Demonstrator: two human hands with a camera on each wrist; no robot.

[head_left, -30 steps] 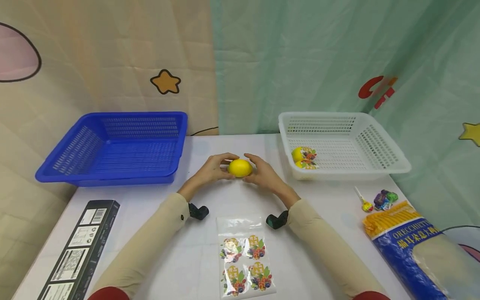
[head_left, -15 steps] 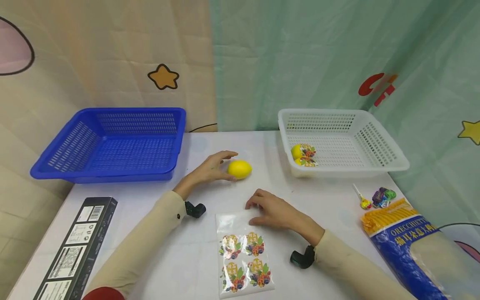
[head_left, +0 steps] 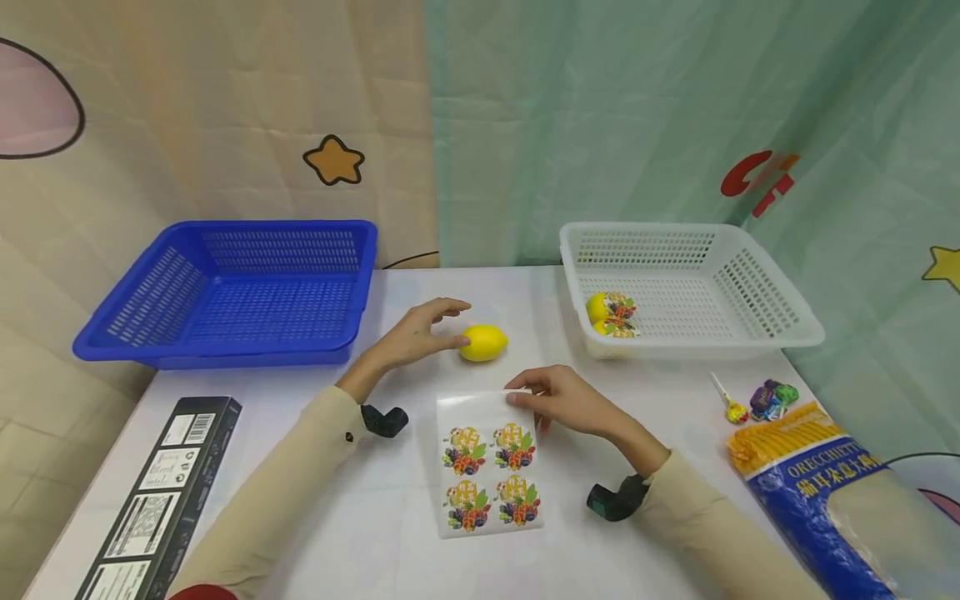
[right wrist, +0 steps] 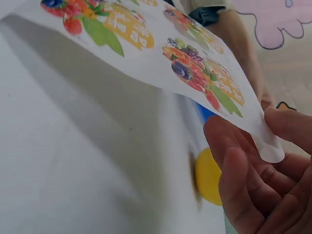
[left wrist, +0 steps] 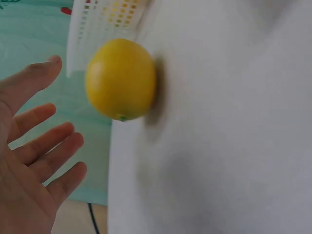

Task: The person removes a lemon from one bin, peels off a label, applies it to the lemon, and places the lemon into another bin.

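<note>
A yellow lemon lies on the white table in front of the person. Beside it is the left hand, fingers relaxed and spread; in the left wrist view a gap shows between this hand and the lemon. The right hand pinches the top right corner of a sticker sheet printed with several fruit pictures. In the right wrist view the sheet is raised off the table, its corner curling between thumb and fingers.
A blue basket stands at the back left. At the back right, a white basket holds two lemons bearing fruit stickers. A lollipop, wrapped candies and a pasta bag lie right; a long black box lies left.
The right hand has left the lemon, come down to the sticker sheet and lifted it by its corner. The left hand has drawn slightly back from the lemon.
</note>
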